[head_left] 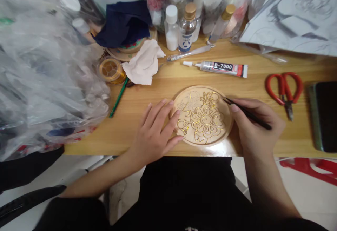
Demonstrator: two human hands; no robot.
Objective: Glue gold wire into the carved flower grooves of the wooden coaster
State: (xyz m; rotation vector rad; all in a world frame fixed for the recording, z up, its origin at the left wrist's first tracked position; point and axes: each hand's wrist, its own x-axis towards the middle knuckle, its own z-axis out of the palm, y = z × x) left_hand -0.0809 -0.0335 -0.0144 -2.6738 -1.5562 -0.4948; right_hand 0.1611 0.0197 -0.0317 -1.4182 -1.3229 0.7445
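Observation:
A round wooden disc (228, 120) lies near the table's front edge, bearing a flower pattern in gold wire. Part of the design at its upper left shows as thin drawn lines. My left hand (156, 129) rests with fingers spread, the fingertips touching the disc's left rim. Pinched in my right hand (256, 124) are slim black tweezers (249, 113), their points over the disc's upper right edge.
Behind the disc lie a B-7000 glue tube (223, 68) and a white-handled pen-like tool (192, 52). Red-handled pliers (285, 90) and a phone (325, 115) are at right. A gold wire spool (112, 70), green pencil (119, 97) and plastic bags (47, 73) are at left. Bottles (187, 27) stand behind.

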